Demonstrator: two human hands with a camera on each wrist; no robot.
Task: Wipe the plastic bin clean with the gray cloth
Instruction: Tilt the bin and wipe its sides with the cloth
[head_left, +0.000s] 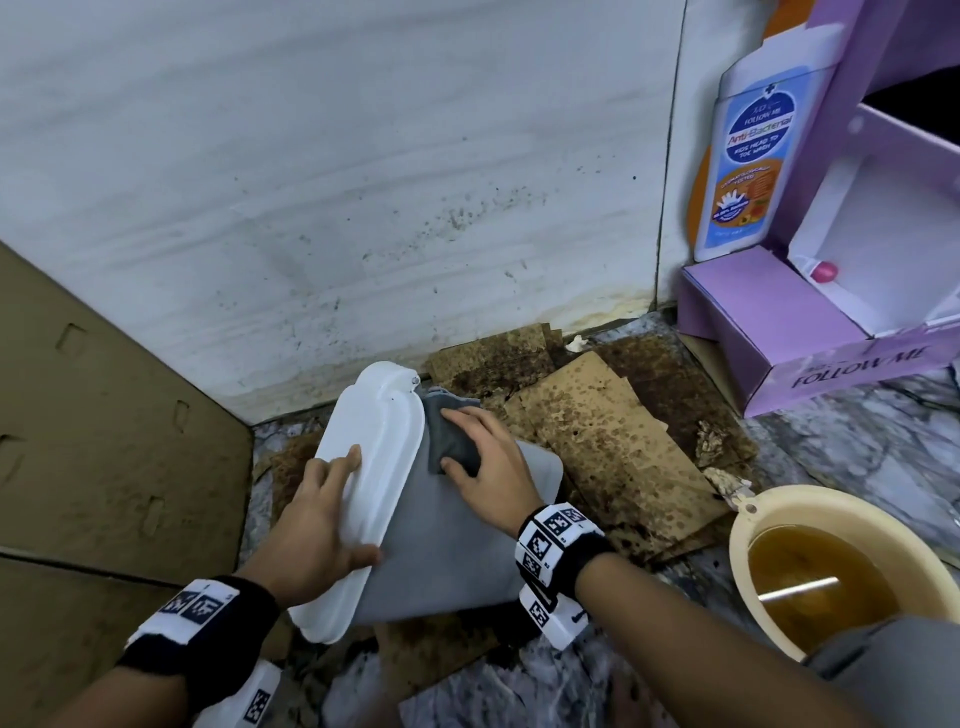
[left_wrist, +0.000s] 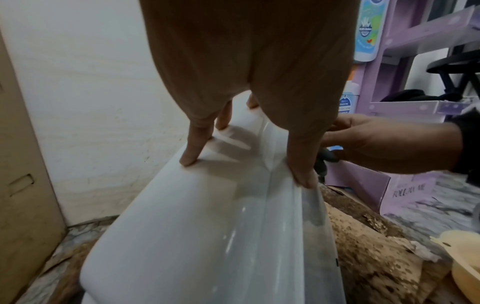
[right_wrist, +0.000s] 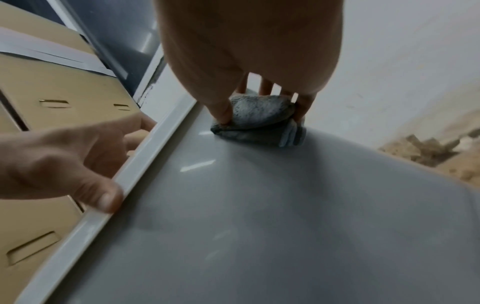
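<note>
Streaked white wall (head_left: 311, 156), marbled floor (head_left: 857, 457), stained cardboard sheets (head_left: 613, 431), purple display stand (head_left: 769, 312), brown box (head_left: 104, 441)

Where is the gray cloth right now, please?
In the head view, the gray cloth is bunched under the right hand, pressed against the gray side of the plastic bin beside its white rim.

Plastic bin (head_left: 447, 561): gray body with a white rim; glossy, and we note light glints on its wall.
Bin pose: tipped on its side, one broad gray wall facing up, rim to the left.
Bin place: we find it on stained brown cardboard (head_left: 613, 441), close to the foot of the white wall (head_left: 311, 208).
Bin hold: left hand (head_left: 322, 514) grips the rim, thumb on its edge.
Gray cloth (head_left: 452, 441): fuzzy, folded into a thick wad; we see layered edges.
Cloth place: pressed on the upturned wall at its far end, just beside the rim.
Cloth hold: right hand (head_left: 488, 467) pinches it between thumb and fingers.
</note>
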